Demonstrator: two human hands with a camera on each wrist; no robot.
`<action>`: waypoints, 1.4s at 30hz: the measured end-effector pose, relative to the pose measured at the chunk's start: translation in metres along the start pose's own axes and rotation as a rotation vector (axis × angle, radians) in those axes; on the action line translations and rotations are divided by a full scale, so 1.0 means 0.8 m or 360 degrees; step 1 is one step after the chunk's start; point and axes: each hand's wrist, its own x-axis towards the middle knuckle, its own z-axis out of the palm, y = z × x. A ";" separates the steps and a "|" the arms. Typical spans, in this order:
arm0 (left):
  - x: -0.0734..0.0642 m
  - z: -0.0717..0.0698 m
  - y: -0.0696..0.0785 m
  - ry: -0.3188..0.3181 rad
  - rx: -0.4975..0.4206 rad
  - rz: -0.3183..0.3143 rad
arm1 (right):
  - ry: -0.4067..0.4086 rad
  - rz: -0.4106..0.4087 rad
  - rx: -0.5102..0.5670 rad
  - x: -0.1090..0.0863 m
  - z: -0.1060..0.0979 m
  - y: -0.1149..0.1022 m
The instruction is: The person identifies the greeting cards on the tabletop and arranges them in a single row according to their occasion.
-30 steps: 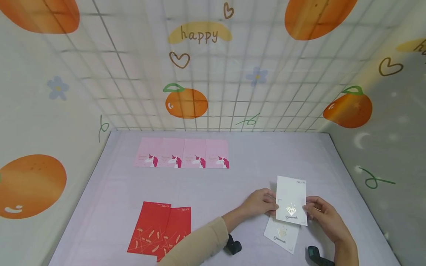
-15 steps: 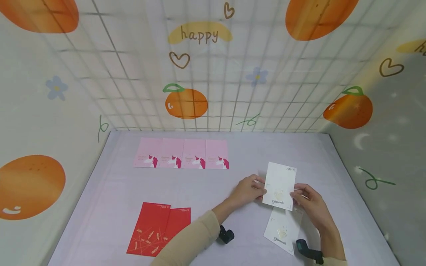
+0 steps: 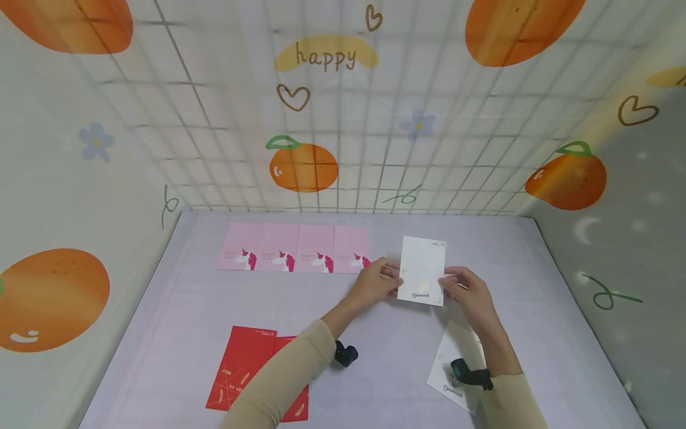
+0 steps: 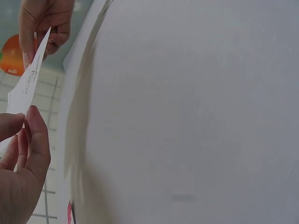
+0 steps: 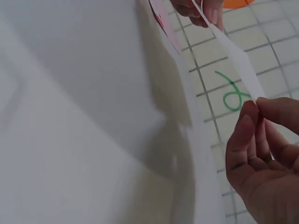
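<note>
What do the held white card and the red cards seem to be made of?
White card: probably stiff paper, smooth; it looks thin edge-on in both wrist views, and its yellowish motif may be foil. Red cards: likely printed paper or cardstock, lying flat with gold-toned designs; gloss unclear.

1. Left of the held white card (image 3: 421, 267), the left grip (image 3: 376, 280) and pink cards (image 3: 276, 245) obstruct.
2. Right of that card, past the right grip (image 3: 473, 295), surface (image 3: 536, 280) lies open.
3. Nearside of that card, free surface separates the forearms (image 3: 339, 317).
</note>
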 end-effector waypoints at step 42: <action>0.057 -0.056 -0.028 0.0131 0.0313 -0.0026 | 0.0039 0.0143 -0.0208 0.117 0.078 -0.019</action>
